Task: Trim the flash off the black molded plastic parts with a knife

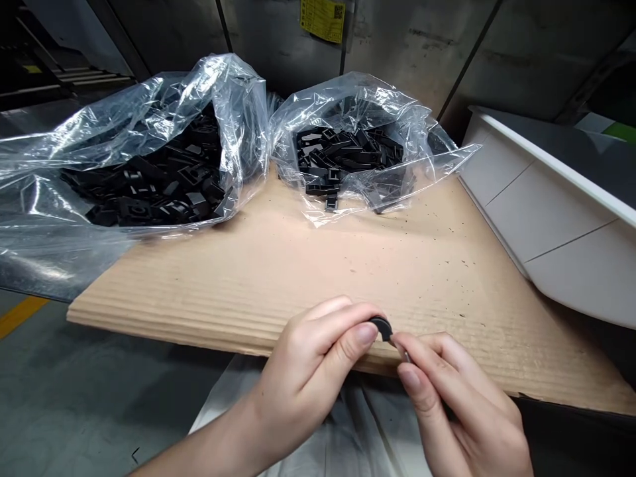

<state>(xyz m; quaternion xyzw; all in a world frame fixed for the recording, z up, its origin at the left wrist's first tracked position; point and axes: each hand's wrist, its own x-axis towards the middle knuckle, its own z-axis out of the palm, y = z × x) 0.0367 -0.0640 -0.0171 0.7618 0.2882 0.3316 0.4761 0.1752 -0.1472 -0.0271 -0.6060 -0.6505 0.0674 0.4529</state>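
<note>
Between thumb and forefinger, my left hand [318, 364] pinches a small curved black plastic part [382, 327] just above the near edge of the cardboard. My right hand [462, 404] is closed in a pinch beside it, around a thin piece with a metallic glint [407, 356], possibly a blade; most of it is hidden by the fingers. The right forefinger's tip is close to the end of the black part; whether they touch I cannot tell.
Stacked cardboard [318, 265] covers the work surface, scattered with black crumbs. Two clear plastic bags hold many black parts: a left bag [243, 126] and a middle bag [422, 126]. A pale plastic bin [546, 192] stands at right. Metal panels [397, 59] rise behind.
</note>
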